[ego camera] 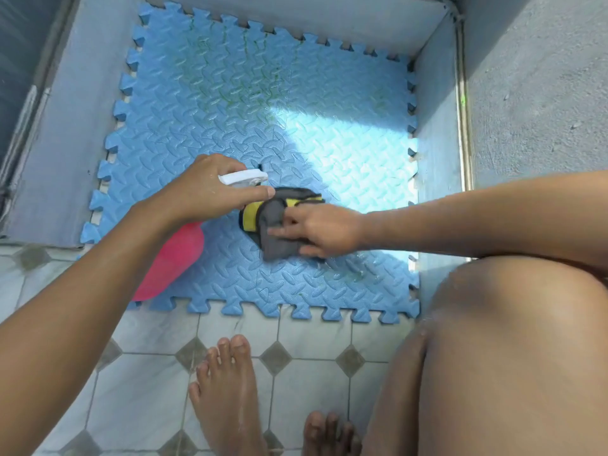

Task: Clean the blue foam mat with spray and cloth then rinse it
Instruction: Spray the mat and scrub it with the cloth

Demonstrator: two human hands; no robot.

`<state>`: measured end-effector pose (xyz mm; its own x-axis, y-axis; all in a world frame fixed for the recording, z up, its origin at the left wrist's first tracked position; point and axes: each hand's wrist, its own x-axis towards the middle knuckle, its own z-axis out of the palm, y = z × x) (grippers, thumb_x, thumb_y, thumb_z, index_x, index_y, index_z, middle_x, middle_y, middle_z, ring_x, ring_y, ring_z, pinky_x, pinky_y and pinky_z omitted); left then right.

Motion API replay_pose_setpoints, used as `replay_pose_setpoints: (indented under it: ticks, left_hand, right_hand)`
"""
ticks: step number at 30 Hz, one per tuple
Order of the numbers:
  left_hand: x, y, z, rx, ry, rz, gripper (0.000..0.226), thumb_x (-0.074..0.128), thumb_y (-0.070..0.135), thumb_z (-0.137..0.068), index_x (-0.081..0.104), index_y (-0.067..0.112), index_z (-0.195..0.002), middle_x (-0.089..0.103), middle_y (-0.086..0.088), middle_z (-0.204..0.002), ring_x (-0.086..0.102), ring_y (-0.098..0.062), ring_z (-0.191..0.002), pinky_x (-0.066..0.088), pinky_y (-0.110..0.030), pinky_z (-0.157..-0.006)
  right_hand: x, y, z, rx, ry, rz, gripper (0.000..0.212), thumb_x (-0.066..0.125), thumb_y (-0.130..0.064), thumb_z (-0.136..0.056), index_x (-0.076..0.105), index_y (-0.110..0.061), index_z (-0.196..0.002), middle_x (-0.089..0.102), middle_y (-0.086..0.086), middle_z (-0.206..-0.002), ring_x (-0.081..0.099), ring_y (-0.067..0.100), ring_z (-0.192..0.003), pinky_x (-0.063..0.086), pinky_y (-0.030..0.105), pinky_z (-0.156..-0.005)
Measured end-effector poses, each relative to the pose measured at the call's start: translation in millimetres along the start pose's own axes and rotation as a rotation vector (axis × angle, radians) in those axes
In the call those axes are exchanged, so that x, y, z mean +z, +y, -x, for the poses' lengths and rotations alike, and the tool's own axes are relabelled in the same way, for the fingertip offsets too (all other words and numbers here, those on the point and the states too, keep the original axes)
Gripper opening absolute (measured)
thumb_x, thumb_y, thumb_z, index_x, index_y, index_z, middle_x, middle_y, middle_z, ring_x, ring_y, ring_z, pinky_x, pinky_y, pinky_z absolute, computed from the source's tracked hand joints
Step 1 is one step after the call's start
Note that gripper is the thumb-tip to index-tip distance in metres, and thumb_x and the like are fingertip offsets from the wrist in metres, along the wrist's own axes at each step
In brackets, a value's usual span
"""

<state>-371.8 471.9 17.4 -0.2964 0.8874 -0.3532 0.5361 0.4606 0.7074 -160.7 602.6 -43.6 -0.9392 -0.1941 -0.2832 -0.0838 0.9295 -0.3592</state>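
A blue foam mat (230, 103) with jigsaw edges lies flat in a grey floor recess; green streaks mark its far part and its near right corner looks wet. My left hand (200, 189) grips a spray bottle with a pink body (174, 261) and a white nozzle (241, 177), held over the mat's near left part, nozzle toward the cloth. My right hand (320, 230) presses a grey cloth with yellow trim (273, 218) onto the mat's middle.
Grey walls (437, 133) enclose the mat on the left, far and right sides. A metal strip (464, 103) runs along the right ledge. My bare feet (227, 399) stand on the white tiled floor (316, 337) before the mat; my right knee (513, 340) fills the lower right.
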Motion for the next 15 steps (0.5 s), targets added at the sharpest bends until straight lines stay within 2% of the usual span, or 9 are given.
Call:
replay_pose_setpoints:
  ticks: [2, 4, 6, 7, 8, 10, 13, 14, 15]
  left_hand:
    - [-0.9, -1.7, -2.3, 0.002, 0.002, 0.01, 0.067, 0.074, 0.075, -0.07, 0.071, 0.008, -0.078, 0.072, -0.01, -0.072, 0.069, -0.028, -0.076, 0.055, -0.046, -0.075]
    - [-4.9, -2.1, -4.4, -0.005, -0.022, 0.03, 0.056, 0.077, 0.068, -0.076, 0.072, 0.012, -0.074, 0.072, -0.002, -0.067, 0.067, -0.017, -0.067, 0.051, -0.04, -0.069]
    - [-8.9, -0.5, -7.8, -0.009, -0.032, 0.015, 0.054, 0.076, 0.065, -0.078, 0.071, 0.013, -0.069, 0.067, 0.002, -0.061, 0.057, -0.01, -0.056, 0.044, -0.032, -0.064]
    - [-9.7, 0.2, -9.7, -0.02, -0.036, 0.008, 0.055, 0.076, 0.066, -0.078, 0.071, 0.012, -0.069, 0.066, 0.002, -0.062, 0.054, -0.01, -0.056, 0.042, -0.03, -0.063]
    - [-10.0, 0.8, -11.4, -0.029, -0.04, 0.005, 0.056, 0.075, 0.067, -0.078, 0.071, 0.012, -0.069, 0.066, 0.002, -0.063, 0.054, -0.011, -0.056, 0.042, -0.03, -0.064]
    - [-8.5, 0.0, -14.1, -0.032, -0.058, 0.002, 0.057, 0.075, 0.068, -0.077, 0.071, 0.012, -0.069, 0.067, 0.001, -0.063, 0.053, -0.007, -0.053, 0.042, -0.03, -0.064]
    - [-3.2, -1.6, -14.4, -0.005, -0.1, -0.005, 0.059, 0.076, 0.071, -0.075, 0.07, 0.013, -0.07, 0.069, -0.002, -0.064, 0.059, -0.013, -0.058, 0.045, -0.031, -0.065]
    - [-1.1, -1.3, -13.7, 0.002, -0.102, -0.006, 0.059, 0.076, 0.07, -0.075, 0.07, 0.012, -0.071, 0.07, -0.004, -0.065, 0.061, -0.017, -0.062, 0.045, -0.032, -0.066]
    - [0.7, -0.8, -13.5, 0.006, -0.101, -0.014, 0.059, 0.076, 0.069, -0.075, 0.07, 0.011, -0.071, 0.071, -0.006, -0.066, 0.064, -0.021, -0.066, 0.046, -0.032, -0.067]
  right_hand:
    - [9.4, -18.3, 11.1, -0.296, -0.128, 0.007, 0.051, 0.069, -0.032, -0.087, 0.063, -0.018, -0.135, 0.057, 0.012, -0.106, 0.059, 0.032, -0.089, 0.048, 0.038, -0.075]
    - [11.3, -24.8, 35.7, -0.469, -0.285, 0.059, 0.043, 0.073, -0.032, -0.084, 0.066, -0.019, -0.125, 0.056, 0.011, -0.104, 0.058, 0.034, -0.082, 0.049, 0.039, -0.067]
    - [4.2, -7.4, 61.9, -0.496, -0.448, 0.138, 0.041, 0.074, -0.033, -0.081, 0.063, -0.019, -0.118, 0.054, 0.012, -0.105, 0.058, 0.035, -0.079, 0.047, 0.038, -0.06]
    - [-2.5, 7.9, 73.9, -0.449, -0.516, 0.162, 0.041, 0.074, -0.033, -0.08, 0.062, -0.018, -0.117, 0.053, 0.013, -0.104, 0.058, 0.036, -0.079, 0.046, 0.037, -0.06]
    - [-9.5, 26.8, 84.3, -0.373, -0.54, 0.162, 0.041, 0.073, -0.034, -0.081, 0.061, -0.018, -0.117, 0.052, 0.012, -0.104, 0.058, 0.036, -0.079, 0.046, 0.037, -0.061]
    - [-23.2, 66.3, 97.9, -0.088, -0.433, 0.201, 0.038, 0.068, -0.036, -0.083, 0.056, -0.022, -0.117, 0.051, 0.009, -0.106, 0.06, 0.032, -0.083, 0.05, 0.037, -0.066]
    - [-38.1, 104.5, 104.9, 0.636, -0.124, 0.202, 0.038, 0.064, -0.029, -0.086, 0.051, -0.025, -0.122, 0.055, 0.01, -0.122, 0.061, 0.034, -0.105, 0.05, 0.039, -0.081]
    - [-39.2, 109.0, 102.3, 0.784, -0.083, 0.165, 0.038, 0.062, -0.027, -0.086, 0.051, -0.025, -0.122, 0.055, 0.01, -0.124, 0.06, 0.035, -0.109, 0.05, 0.039, -0.084]
    - [-38.7, 105.3, 98.4, 0.786, -0.087, 0.17, 0.037, 0.062, -0.028, -0.085, 0.051, -0.025, -0.12, 0.055, 0.009, -0.124, 0.06, 0.035, -0.108, 0.05, 0.04, -0.084]
